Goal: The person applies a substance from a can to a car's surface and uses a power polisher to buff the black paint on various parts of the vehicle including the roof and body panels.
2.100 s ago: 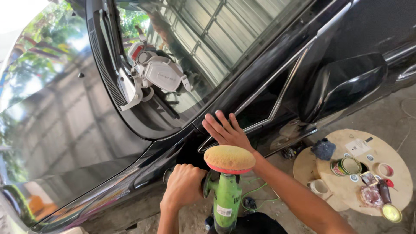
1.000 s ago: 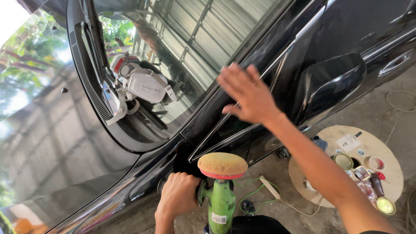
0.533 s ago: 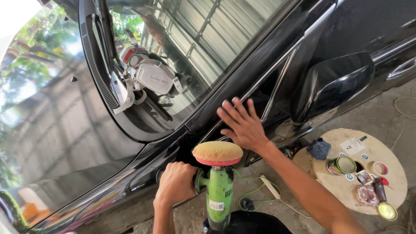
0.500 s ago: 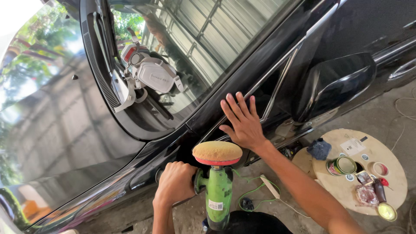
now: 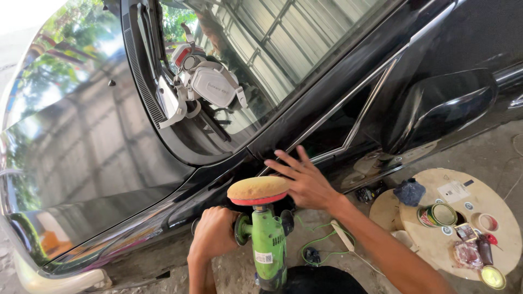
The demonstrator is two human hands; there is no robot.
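— Biggest thing first: the black car (image 5: 109, 163) fills the upper and left part of the frame, and we are still parked at its front fender, below the windscreen (image 5: 305, 49). What has changed for us?

— Our right hand (image 5: 305, 182). About a second ago it was lifted clear, up in front of the glass; now it lies flat on the dark panel at centre frame, fingers spread, palm down, gripping nothing. Half a second ago it was already nearly there, so it has settled (it reads as feeling the paint rather than bracing).

— And the green polisher (image 5: 268, 245)?

— It has barely moved: lower centre of the frame, standing upright, its yellow foam pad (image 5: 257, 189) facing up and just left of the right hand, off the paint. Our left hand (image 5: 214, 234) remains wrapped tight around its side handle, lower left of centre.

— So the machine waits while the bare hand checks the surface?

— That's our judgement: with the pad turned away from the panel, we take this for an inspection pause.

— Smaller things?

— The round wooden table (image 5: 436, 239) at lower right carries an open tin (image 5: 437, 215), a dark cloth (image 5: 409, 191) and small jars.
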